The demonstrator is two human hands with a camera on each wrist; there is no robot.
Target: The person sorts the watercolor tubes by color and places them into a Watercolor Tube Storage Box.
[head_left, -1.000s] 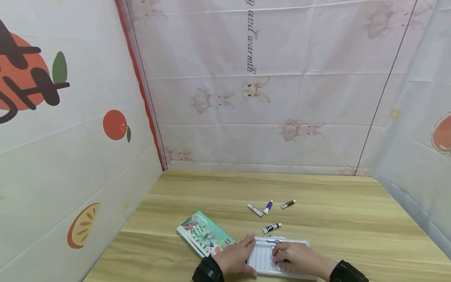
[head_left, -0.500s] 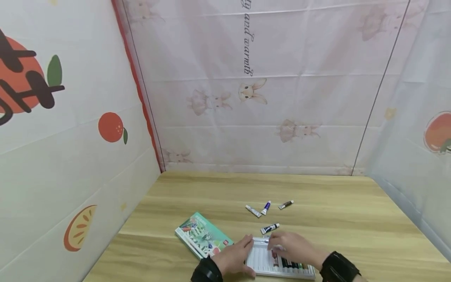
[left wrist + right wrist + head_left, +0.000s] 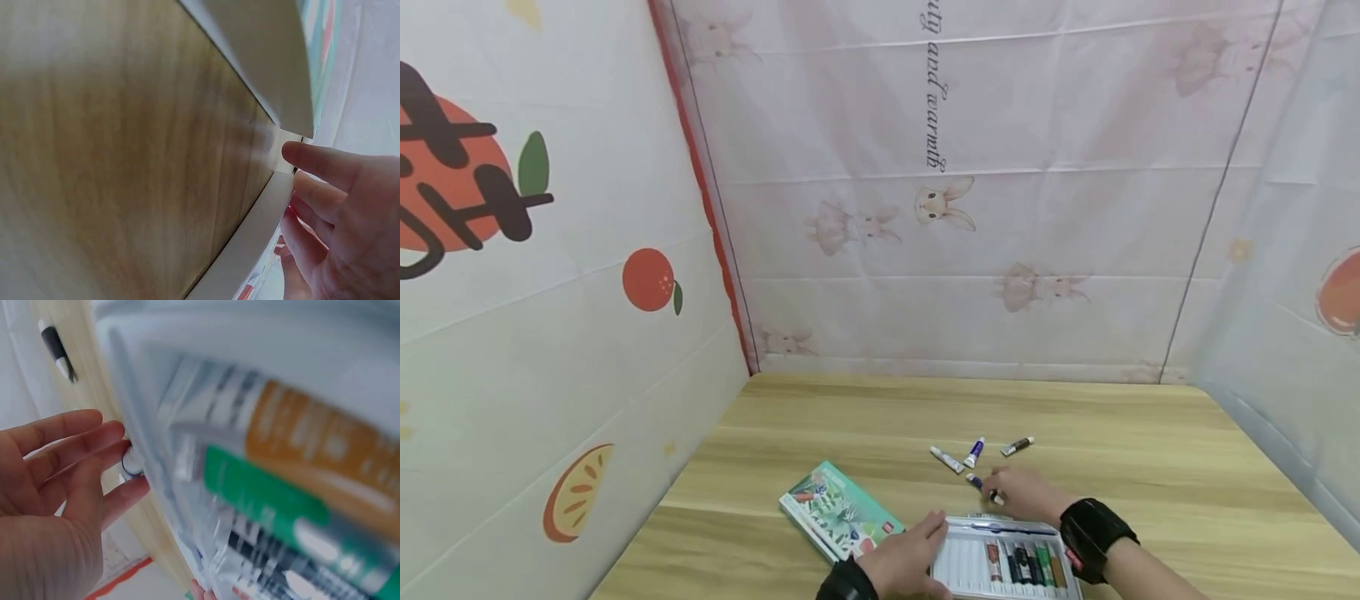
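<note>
A white plastic tray (image 3: 958,567) holds several paint tubes (image 3: 1033,565) with brown, black, green and ochre labels in its right half. Its left slots are bare. My left hand (image 3: 906,557) rests along the tray's left edge, fingers extended; in the left wrist view they lie against its side wall (image 3: 250,250). Just behind the tray, my right hand (image 3: 1028,493) pinches a small dark-blue-labelled paint tube (image 3: 974,482). In the right wrist view, the tube's white cap (image 3: 133,462) shows among the fingertips of the right hand (image 3: 56,500), its body mostly hidden by them.
Farther back lie a pale paint tube (image 3: 947,459), a purple paint tube (image 3: 974,452) and a brown paint tube (image 3: 1017,446). A green illustrated box (image 3: 842,512) lies left of the tray. Printed cloth walls (image 3: 865,317) enclose the wooden table (image 3: 722,500).
My right hand has moved from over the tray to the tube behind it, which now lies at a different angle, cap toward the tray. My left hand has stayed at the tray's edge.
</note>
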